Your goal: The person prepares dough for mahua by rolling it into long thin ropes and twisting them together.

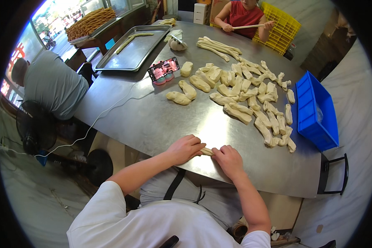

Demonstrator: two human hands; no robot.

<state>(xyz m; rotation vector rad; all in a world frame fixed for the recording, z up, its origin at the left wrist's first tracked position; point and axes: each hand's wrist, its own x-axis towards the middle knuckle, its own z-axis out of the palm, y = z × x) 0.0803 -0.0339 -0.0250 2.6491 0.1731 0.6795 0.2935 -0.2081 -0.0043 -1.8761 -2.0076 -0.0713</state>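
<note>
A short strip of pale dough (pixel 207 151) lies at the near edge of the steel table, showing between my two hands. My left hand (pixel 187 149) curls over its left end, and my right hand (pixel 228 160) grips the right end with thumb and fingers. What lies under the palms is hidden. Beyond them, many loose dough pieces (pixel 239 113) are spread over the middle and right of the table. Two plump dough lumps (pixel 178 98) sit apart to the left of that spread. Farther back rests a bundle of long dough ropes (pixel 219 46).
A phone (pixel 163 69) on a stand trails a white cable across the steel table (pixel 128 120). At back left is a metal tray (pixel 132 58) holding a twisted strip. A blue crate (pixel 317 111) stands right. Across the table, a person in red (pixel 244 18) holds a dough rope.
</note>
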